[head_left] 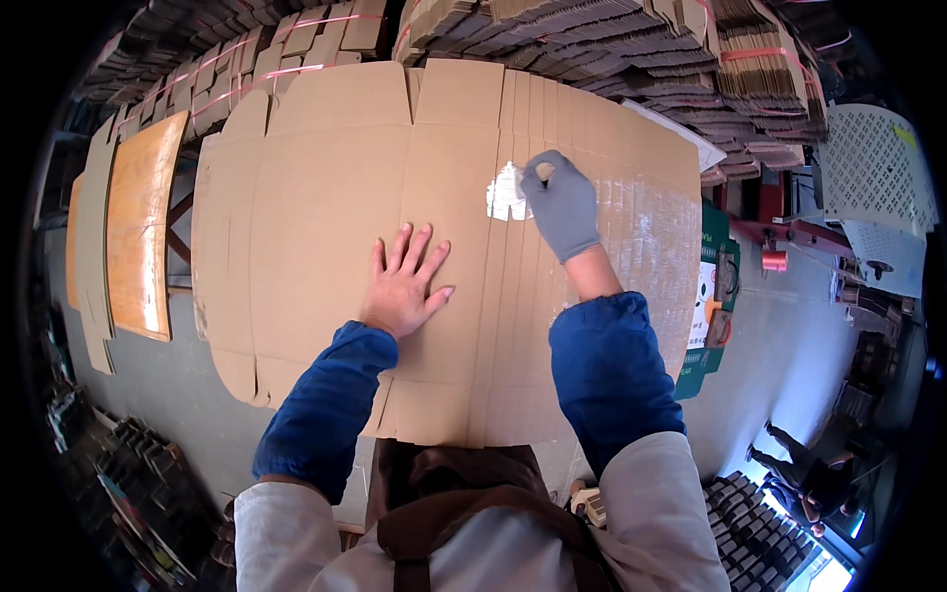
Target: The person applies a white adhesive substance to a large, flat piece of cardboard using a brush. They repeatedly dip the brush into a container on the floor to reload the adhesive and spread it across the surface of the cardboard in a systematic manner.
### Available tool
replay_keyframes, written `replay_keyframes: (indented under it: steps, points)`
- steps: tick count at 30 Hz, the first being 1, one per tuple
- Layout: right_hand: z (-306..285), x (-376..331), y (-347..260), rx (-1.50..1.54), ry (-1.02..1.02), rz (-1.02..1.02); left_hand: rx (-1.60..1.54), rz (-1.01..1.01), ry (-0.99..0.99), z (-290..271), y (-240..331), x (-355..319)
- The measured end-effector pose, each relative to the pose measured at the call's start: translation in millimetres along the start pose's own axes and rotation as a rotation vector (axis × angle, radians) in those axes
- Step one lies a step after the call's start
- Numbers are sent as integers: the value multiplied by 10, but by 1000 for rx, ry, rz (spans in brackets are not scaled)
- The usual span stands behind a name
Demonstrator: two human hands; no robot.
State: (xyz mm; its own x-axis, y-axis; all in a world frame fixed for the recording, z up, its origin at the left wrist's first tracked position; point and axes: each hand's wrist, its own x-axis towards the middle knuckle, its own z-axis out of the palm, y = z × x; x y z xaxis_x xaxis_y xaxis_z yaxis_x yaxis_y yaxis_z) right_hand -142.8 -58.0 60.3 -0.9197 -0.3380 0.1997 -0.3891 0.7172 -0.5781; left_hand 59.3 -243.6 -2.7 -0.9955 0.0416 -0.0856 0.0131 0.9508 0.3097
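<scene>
A large sheet of creased brown cardboard (335,187) lies flat in front of me, with fold lines and slotted flaps along its edges. My left hand (404,286), bare, rests on it palm down with the fingers spread. My right hand (564,202) wears a grey glove and is curled closed at the right edge of a glossy white patch (506,194) on the cardboard. What its fingers hold, if anything, cannot be made out. Right of this hand the surface has a shiny, streaked, film-like look. Both forearms are in blue sleeve covers.
Bundled stacks of flat cardboard (592,39) line the far side. An orange-brown wooden board (143,227) stands at the left. To the right are a green printed box (712,306) and a white perforated machine panel (873,163). Another person (819,479) is at the lower right.
</scene>
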Motion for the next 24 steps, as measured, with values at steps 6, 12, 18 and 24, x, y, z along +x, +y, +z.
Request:
replay_keyframes:
  steps: [6,12,18,24]
  points:
    - [-514,-44,173,-94,77,112,4,-12,6,3,-67,-56]
    - [-265,-237,251,-159,33,-7,-8,-16,3,28,-19,-16]
    - [-576,302,268,63,99,133,-6,-10,2,15,-26,-23]
    - [-739,460,1216,-236,18,242,-8,-2,18,26,-20,12]
